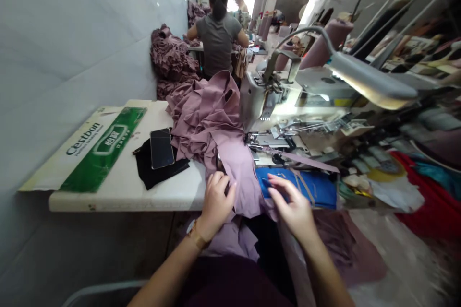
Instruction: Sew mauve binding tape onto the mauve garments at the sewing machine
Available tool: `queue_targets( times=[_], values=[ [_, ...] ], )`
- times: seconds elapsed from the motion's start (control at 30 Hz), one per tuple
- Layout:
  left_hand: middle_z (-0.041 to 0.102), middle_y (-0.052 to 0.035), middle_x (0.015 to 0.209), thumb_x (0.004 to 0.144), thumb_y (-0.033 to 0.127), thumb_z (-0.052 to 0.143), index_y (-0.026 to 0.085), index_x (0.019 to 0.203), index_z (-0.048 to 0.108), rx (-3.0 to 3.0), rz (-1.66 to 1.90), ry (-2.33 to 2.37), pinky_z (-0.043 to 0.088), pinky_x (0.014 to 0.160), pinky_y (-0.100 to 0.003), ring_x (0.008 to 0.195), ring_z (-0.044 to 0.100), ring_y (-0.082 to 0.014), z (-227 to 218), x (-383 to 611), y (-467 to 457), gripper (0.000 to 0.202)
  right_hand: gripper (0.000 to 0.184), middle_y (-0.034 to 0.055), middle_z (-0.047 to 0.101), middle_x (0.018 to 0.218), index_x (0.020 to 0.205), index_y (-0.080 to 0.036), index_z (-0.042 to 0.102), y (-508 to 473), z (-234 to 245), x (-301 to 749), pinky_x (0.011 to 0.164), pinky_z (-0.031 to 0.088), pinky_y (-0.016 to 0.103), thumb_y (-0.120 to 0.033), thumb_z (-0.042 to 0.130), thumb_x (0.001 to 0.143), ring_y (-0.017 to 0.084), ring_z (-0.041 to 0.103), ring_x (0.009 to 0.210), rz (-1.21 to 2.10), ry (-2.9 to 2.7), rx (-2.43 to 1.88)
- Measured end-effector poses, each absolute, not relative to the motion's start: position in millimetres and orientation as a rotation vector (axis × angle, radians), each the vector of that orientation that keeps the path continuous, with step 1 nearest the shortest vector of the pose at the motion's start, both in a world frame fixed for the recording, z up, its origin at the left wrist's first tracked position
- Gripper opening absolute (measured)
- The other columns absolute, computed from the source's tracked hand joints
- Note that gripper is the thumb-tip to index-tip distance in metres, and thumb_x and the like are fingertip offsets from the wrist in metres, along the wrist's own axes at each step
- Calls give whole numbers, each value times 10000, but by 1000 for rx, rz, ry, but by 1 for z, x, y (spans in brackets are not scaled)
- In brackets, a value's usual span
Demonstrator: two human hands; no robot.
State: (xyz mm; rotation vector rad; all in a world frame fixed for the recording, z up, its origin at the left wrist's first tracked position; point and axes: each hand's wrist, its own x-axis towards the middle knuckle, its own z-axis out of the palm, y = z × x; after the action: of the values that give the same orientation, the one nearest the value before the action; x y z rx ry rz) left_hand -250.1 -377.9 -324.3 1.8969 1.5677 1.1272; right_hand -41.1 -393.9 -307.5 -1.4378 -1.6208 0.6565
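Mauve fabric (237, 168), heaped on the white table (122, 192) just left of the sewing machine (254, 98). Spills in one long fold over the front edge and down into the lap. Left hand (216, 201) on that fold at the table edge, fingers curled and bunching the cloth. Right hand (293, 206) just beside the fold, fingers stretched out and close together, tips resting on a blue cloth (320, 189) below the needle. Further left on the table, a phone (161, 147) lying on a black cloth (151, 172), beside a green-and-white carton (97, 148). Beyond, a person in grey (218, 38) seated with back turned.
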Motion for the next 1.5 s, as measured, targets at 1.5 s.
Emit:
queue_targets(
  times=[1.5],
  values=[
    [529,27,781,890,310,553,180,914,549,1504,1165,1295,405,689,-183,717,509,-103,-253,-273,-271,132,232,63,716,957,929,-195,707,-420,-327,-37,879,487,343,-374,561,900,249,645,951,1353,-1409,-1371]
  ],
)
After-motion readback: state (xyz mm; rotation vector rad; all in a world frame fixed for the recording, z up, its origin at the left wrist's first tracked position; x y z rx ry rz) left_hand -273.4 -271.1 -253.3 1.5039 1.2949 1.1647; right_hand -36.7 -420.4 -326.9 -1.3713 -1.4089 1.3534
